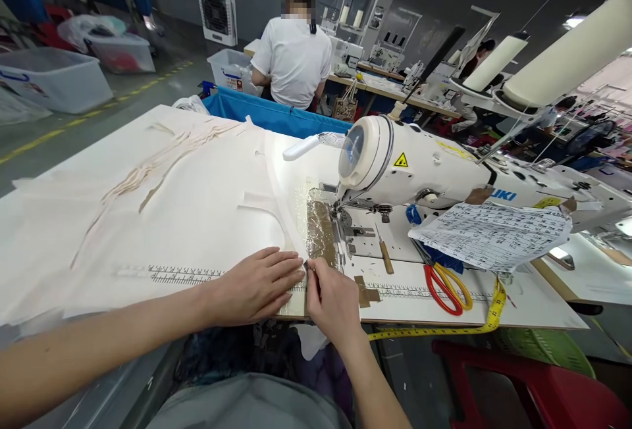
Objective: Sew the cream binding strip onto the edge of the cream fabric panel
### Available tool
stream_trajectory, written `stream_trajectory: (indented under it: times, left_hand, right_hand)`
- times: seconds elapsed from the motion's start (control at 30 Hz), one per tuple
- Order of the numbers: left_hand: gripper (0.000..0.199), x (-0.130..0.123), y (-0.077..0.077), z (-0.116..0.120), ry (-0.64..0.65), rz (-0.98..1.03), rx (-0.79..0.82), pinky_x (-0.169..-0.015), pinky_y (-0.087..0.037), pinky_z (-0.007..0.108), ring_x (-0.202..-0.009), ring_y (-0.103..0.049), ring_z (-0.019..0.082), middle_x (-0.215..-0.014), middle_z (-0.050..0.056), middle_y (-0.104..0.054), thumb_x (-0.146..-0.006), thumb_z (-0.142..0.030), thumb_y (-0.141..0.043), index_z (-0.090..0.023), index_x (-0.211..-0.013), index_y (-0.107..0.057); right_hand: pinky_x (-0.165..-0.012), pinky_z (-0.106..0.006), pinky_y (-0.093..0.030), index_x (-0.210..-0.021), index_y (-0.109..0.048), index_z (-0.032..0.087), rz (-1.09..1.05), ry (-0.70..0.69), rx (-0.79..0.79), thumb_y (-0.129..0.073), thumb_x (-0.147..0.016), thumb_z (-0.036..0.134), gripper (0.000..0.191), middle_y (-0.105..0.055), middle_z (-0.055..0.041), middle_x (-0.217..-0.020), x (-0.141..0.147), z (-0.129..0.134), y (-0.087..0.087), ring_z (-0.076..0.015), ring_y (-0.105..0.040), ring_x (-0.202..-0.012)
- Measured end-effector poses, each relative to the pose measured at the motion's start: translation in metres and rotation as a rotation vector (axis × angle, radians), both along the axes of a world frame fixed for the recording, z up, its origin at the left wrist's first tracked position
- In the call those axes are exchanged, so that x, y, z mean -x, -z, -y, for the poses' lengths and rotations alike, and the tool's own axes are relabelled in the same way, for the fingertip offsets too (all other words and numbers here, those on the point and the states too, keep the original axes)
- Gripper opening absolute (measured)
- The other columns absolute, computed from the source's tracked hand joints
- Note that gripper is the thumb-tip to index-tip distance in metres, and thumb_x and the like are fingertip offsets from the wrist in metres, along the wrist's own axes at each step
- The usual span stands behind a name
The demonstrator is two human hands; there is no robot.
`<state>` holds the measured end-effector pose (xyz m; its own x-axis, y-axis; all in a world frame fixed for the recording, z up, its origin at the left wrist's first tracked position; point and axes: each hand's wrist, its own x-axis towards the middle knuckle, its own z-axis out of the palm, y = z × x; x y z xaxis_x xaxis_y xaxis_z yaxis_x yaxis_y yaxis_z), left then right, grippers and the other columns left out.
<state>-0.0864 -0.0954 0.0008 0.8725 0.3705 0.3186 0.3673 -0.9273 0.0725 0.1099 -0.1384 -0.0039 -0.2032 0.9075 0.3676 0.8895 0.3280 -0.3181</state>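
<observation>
My left hand (254,284) lies flat on the sewing table, its fingers stretched out over pale fabric and pointing to my right hand. Thumb and forefinger of my right hand (332,297) are pinched together on the lower end of a white fabric piece (284,208). The fingertips of both hands almost meet. Just beyond my right hand, brown tape (320,235) covers the table in front of the needle area of a white sewing machine (419,159). A printed ruler scale (185,275) runs along the front edge and partly passes under my hands.
Pale fabric layers (162,159) spread over the left side. Right of the machine bed lie a wooden-handled awl (385,254), scissors with red and yellow handles (447,289), a yellow measuring tape (495,307) and a printed sheet (488,235). A co-worker (293,60) sits beyond a blue cloth bin (266,115).
</observation>
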Motion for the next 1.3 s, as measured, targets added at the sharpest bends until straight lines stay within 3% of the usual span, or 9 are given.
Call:
stream_trajectory:
  times: [0.2,0.3,0.43,0.73,1.13,1.3]
  left_hand:
    - [0.038,-0.001,-0.001,0.002,-0.030,0.003,-0.029,-0.105,-0.041,0.042,-0.127,-0.054,0.027,-0.135,0.012,-0.060,-0.101,-0.030,-0.039,-0.014,-0.131,-0.057]
    - [0.039,0.000,0.001,0.002,-0.013,0.007,-0.026,-0.106,-0.041,0.043,-0.128,-0.053,0.028,-0.136,0.013,-0.059,-0.101,-0.029,-0.039,-0.013,-0.132,-0.055]
    - [0.039,0.002,0.002,0.002,0.035,0.015,-0.021,-0.107,-0.041,0.047,-0.131,-0.049,0.030,-0.139,0.015,-0.055,-0.100,-0.028,-0.042,-0.017,-0.135,-0.052]
    - [0.038,0.000,-0.001,0.001,0.063,-0.011,-0.077,-0.103,-0.043,0.050,-0.128,-0.050,0.032,-0.136,0.017,-0.055,-0.100,-0.028,-0.041,-0.019,-0.135,-0.052]
    - [0.036,0.001,-0.002,0.000,0.051,0.004,-0.060,-0.102,-0.043,0.047,-0.126,-0.052,0.031,-0.133,0.014,-0.058,-0.099,-0.030,-0.046,-0.022,-0.132,-0.055]
    - [0.036,0.000,-0.001,-0.002,0.029,0.062,-0.042,-0.106,-0.041,0.047,-0.128,-0.051,0.029,-0.135,0.014,-0.058,-0.099,-0.026,-0.041,-0.015,-0.130,-0.056]
  right_hand:
    - [-0.050,-0.027,-0.026,-0.080,-0.056,0.021,0.029,-0.069,0.063,-0.038,-0.093,0.016,0.023,-0.060,0.0010,-0.058,-0.017,0.013,-0.015,-0.0155,-0.058,-0.051]
    - [-0.049,-0.023,-0.030,-0.086,-0.057,0.021,-0.019,-0.071,0.093,-0.038,-0.095,0.018,0.021,-0.058,0.0053,-0.055,-0.029,0.021,-0.020,-0.0127,-0.054,-0.046]
    - [-0.047,-0.021,-0.034,-0.099,-0.057,0.018,-0.096,-0.005,0.078,-0.035,-0.099,0.022,0.022,-0.059,0.0059,-0.058,-0.031,0.024,-0.015,-0.0117,-0.053,-0.044]
    - [-0.052,-0.023,-0.032,-0.096,-0.057,0.019,-0.057,-0.014,0.066,-0.035,-0.097,0.019,0.022,-0.064,0.0010,-0.066,-0.016,0.025,-0.006,-0.0149,-0.063,-0.058]
    - [-0.049,-0.027,-0.024,-0.081,-0.054,0.021,0.089,-0.101,0.165,-0.038,-0.093,0.015,0.021,-0.054,0.0044,-0.054,-0.036,0.040,-0.028,-0.0142,-0.052,-0.046]
    - [-0.053,-0.025,-0.028,-0.089,-0.058,0.019,0.044,-0.062,0.099,-0.038,-0.094,0.016,0.021,-0.064,0.0011,-0.065,-0.026,0.028,-0.017,-0.0152,-0.060,-0.056]
